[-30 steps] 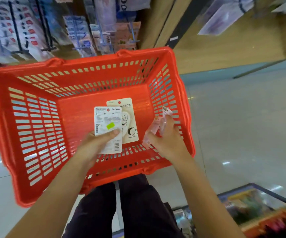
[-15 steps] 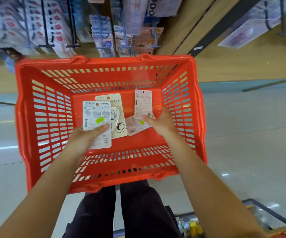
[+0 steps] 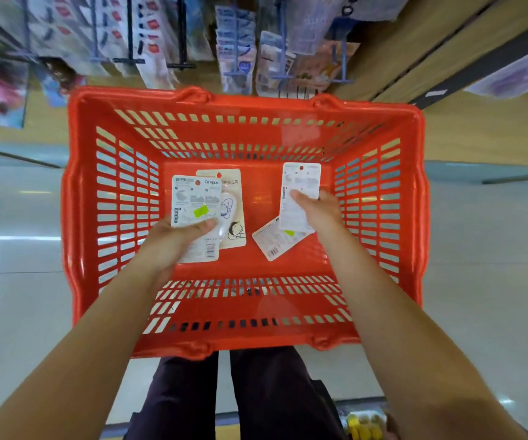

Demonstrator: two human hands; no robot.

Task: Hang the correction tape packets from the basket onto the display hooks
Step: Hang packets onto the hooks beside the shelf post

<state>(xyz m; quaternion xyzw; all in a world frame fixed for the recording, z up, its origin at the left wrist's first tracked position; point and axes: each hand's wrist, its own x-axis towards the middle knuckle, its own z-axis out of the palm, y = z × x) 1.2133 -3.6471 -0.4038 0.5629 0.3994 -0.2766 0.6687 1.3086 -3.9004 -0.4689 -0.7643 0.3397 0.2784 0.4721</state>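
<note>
Red slotted plastic basket (image 3: 243,312) holding four flat card packets. Left hand (image 3: 174,239) gripping white packet (image 3: 194,214), thumb lying across its face below green sticker; cream packet (image 3: 232,214) sitting partly hidden behind it. Right hand (image 3: 318,211) pinching second white packet (image 3: 299,192); tilted packet (image 3: 275,239) lying on basket floor under those fingers. Display hooks (image 3: 283,76) beyond basket blurring; print unreadable.

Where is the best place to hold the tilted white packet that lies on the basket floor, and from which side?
Probably pinch the tilted packet at its lower barcode corner, coming from above on the near side. It lies flat on the basket floor, and the right hand with its upright packet covers its upper end.
</note>
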